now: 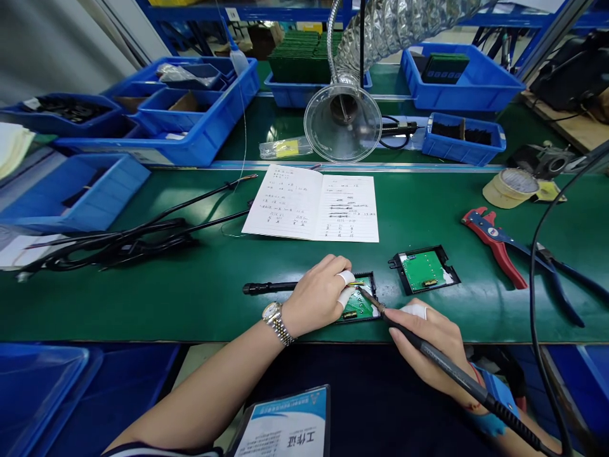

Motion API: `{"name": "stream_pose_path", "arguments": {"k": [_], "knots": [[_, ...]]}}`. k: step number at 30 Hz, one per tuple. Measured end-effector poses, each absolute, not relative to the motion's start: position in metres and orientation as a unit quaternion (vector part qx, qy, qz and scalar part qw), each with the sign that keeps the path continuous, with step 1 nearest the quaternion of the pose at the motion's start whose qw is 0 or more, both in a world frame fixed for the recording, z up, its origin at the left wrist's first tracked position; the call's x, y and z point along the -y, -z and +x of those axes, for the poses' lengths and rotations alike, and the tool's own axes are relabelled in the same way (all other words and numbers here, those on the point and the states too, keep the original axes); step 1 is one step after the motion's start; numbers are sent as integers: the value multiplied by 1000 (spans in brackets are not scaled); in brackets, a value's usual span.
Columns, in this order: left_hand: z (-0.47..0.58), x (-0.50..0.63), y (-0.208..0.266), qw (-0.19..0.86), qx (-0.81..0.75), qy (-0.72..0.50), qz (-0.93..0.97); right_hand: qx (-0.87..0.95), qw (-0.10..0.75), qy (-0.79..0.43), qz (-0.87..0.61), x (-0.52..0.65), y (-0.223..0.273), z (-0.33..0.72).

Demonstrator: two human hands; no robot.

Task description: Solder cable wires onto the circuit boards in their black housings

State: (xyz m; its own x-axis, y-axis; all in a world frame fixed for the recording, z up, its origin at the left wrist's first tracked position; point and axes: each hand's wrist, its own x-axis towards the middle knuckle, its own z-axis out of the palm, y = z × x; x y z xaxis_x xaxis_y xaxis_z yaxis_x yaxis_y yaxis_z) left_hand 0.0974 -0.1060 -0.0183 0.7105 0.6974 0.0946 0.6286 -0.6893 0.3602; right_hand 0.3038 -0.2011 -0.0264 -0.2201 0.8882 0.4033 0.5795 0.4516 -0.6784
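My right hand (431, 346) is closed around a soldering iron (442, 363), its tip down on a green circuit board (365, 310) in a black case. With thumb and finger in white finger cots, my left hand (321, 292) pinches a thin yellowish wire (356, 284) at the board. A short black cable (271, 287) runs out to the left from under that hand, and my palm hides part of the board. To the right lies a second circuit board (423, 269) in a similar black case, touched by neither hand.
An open notebook (349, 209) lies behind my hands, under a clear fume hood (342, 124). Black cables (143, 238) are coiled at left near blue bins (190, 136). Red-handled wire strippers (495, 244), pliers (571, 273) and a solder-wire-like roll (511, 187) sit at right; the iron's cord (535, 304) arches nearby.
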Motion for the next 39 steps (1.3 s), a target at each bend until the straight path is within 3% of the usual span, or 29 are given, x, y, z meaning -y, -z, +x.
{"name": "stream_pose_path", "arguments": {"k": [18, 24, 39], "knots": [[99, 105, 18, 174, -362, -134, 906, 796, 363, -181, -450, 198, 23, 304], [98, 106, 20, 170, -359, -140, 907, 776, 402, -156, -460, 197, 14, 305], [98, 105, 21, 161, -355, -148, 909, 828, 348, -140, -418, 196, 18, 303]]}}
